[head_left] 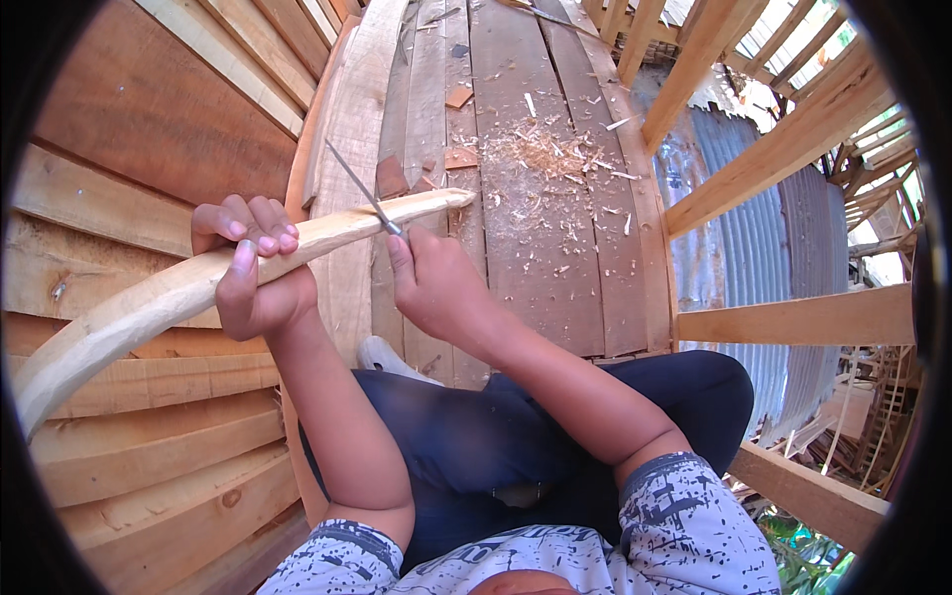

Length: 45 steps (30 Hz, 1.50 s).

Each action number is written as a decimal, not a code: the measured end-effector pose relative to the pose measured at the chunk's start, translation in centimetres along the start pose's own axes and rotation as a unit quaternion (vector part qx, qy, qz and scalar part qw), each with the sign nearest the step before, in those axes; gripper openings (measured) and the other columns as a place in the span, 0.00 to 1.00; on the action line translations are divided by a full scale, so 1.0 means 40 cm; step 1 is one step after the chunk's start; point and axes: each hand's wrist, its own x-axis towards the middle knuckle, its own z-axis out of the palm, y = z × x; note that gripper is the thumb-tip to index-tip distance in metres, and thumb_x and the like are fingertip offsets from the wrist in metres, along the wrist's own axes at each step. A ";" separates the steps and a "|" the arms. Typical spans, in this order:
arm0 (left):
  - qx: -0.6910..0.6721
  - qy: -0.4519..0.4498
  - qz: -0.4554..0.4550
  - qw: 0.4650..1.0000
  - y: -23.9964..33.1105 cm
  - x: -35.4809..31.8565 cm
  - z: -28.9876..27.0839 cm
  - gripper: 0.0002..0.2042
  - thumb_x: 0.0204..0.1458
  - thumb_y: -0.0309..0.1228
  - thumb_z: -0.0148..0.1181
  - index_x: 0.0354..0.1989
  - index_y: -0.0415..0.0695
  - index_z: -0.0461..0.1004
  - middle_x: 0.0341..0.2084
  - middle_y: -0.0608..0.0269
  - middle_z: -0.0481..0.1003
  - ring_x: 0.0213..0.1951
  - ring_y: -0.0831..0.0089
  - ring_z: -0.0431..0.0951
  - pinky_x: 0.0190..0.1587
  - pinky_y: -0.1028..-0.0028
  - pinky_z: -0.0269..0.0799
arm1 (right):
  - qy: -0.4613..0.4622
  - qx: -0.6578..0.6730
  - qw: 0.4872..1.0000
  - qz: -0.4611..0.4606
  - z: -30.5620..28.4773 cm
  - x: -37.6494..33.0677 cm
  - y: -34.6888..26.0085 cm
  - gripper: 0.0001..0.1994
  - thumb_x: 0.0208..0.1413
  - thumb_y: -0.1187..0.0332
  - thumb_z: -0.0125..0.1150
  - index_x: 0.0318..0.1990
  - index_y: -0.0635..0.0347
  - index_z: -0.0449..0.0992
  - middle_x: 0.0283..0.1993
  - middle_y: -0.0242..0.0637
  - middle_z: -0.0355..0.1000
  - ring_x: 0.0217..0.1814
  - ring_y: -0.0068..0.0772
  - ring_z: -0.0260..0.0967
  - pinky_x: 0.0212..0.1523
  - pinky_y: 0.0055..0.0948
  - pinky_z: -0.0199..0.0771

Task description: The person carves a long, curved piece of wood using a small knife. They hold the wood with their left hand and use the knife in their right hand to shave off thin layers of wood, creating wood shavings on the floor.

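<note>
My left hand point(253, 273) grips a long, pale, curved wooden stick point(149, 302) near its middle; the stick runs from the lower left up to a carved tip point(436, 200) at the centre. My right hand point(431, 283) holds a thin metal blade point(359, 188) by its handle. The blade slants up to the left and lies across the stick just right of my left hand. My legs in dark blue trousers point(516, 426) are folded below both hands.
Wood shavings and small offcuts point(540, 159) lie scattered on the grey plank floor point(535, 268). A plank wall point(129, 169) stands at the left. Wooden rails point(783, 149) and corrugated metal sheets point(744, 228) lie to the right, beyond the floor's edge.
</note>
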 end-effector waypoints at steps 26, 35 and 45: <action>-0.034 -0.080 0.002 0.996 0.005 -0.001 -0.032 0.11 0.40 0.28 0.56 0.33 0.44 0.66 0.18 0.67 0.66 0.21 0.76 0.66 0.31 0.76 0.63 | -0.056 -0.024 0.998 -0.020 -0.032 -0.011 -0.057 0.21 0.68 0.59 0.43 0.34 0.70 0.73 0.29 0.62 0.74 0.34 0.66 0.73 0.40 0.57 0.72; -0.029 -0.123 0.006 0.992 0.000 0.013 -0.008 0.12 0.41 0.30 0.58 0.35 0.45 0.67 0.19 0.69 0.67 0.22 0.78 0.66 0.32 0.77 0.61 | -0.028 -0.112 0.978 0.175 -0.031 0.052 0.149 0.20 0.66 0.62 0.46 0.38 0.74 0.76 0.32 0.64 0.75 0.39 0.66 0.75 0.44 0.54 0.74; -0.071 -0.119 0.010 0.990 -0.026 0.021 -0.010 0.12 0.39 0.29 0.59 0.34 0.44 0.67 0.18 0.68 0.67 0.21 0.77 0.67 0.31 0.78 0.63 | 0.030 -0.123 0.981 0.147 -0.020 0.067 0.378 0.20 0.66 0.59 0.45 0.34 0.68 0.76 0.33 0.62 0.75 0.39 0.65 0.74 0.44 0.55 0.72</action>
